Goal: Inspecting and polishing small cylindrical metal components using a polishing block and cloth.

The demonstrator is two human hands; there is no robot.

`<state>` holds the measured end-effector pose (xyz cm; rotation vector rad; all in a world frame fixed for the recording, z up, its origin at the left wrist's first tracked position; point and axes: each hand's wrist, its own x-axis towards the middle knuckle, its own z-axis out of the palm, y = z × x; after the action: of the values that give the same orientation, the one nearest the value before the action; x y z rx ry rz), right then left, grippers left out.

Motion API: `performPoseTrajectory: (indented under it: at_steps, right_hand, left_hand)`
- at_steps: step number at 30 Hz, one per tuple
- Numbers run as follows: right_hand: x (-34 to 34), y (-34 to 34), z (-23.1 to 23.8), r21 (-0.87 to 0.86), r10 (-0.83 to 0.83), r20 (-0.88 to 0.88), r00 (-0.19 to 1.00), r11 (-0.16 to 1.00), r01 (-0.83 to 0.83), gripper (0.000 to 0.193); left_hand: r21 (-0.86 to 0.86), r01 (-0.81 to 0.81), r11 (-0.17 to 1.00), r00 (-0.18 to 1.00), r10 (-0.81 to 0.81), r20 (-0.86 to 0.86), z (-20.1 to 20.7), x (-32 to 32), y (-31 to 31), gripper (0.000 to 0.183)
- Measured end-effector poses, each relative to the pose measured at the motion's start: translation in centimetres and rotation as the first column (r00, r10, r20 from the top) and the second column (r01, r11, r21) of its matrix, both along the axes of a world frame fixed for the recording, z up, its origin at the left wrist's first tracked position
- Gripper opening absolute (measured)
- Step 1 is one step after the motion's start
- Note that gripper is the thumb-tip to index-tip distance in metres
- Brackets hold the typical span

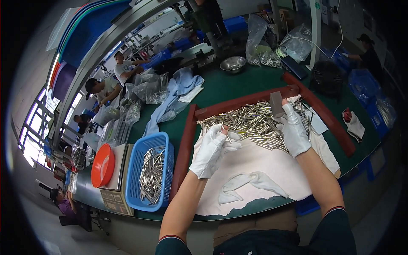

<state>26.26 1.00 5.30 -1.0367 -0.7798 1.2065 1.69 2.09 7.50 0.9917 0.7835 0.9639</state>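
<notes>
A loose heap of shiny metal pins (248,121) lies on a pale cloth (250,159) inside a reddish-brown frame. At the heap's left side is my left hand (211,149), in a white glove with bare fingertips. Its fingers are curled round a metal pin (229,138); whether more pins are in the palm is hidden. My right hand (296,134), gloved the same way, is closed on a grey-brown rectangular block (276,104) over the heap's right part. Some of its fingers are hidden behind the block and the hand.
Left of the frame (183,146) stands a blue basket (171,170) of pins, beside a red bowl (103,165) on a scale. A crumpled white cloth (250,182) lies near me. Farther back are a metal bowl (233,63) and plastic bags (257,36). People work at left.
</notes>
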Motion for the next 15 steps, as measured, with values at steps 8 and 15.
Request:
performPoseTrajectory:
  at_steps: [8, 15]
  right_hand:
    - [-2.0, -0.3, -0.1, 0.015, 0.002, 0.201, 0.980, 1.000, -0.005, 0.069]
    - [-4.1, -0.6, 1.7, 0.077, 0.042, 0.345, 0.938, 0.994, -0.073, 0.068]
  left_hand:
    - [0.066, -0.013, 0.998, 1.000, 0.013, 0.001, -0.6, -3.4, -2.6, 0.049]
    - [-0.008, -0.012, 1.000, 0.999, 0.012, 0.050, -1.6, -4.3, -2.6, 0.062]
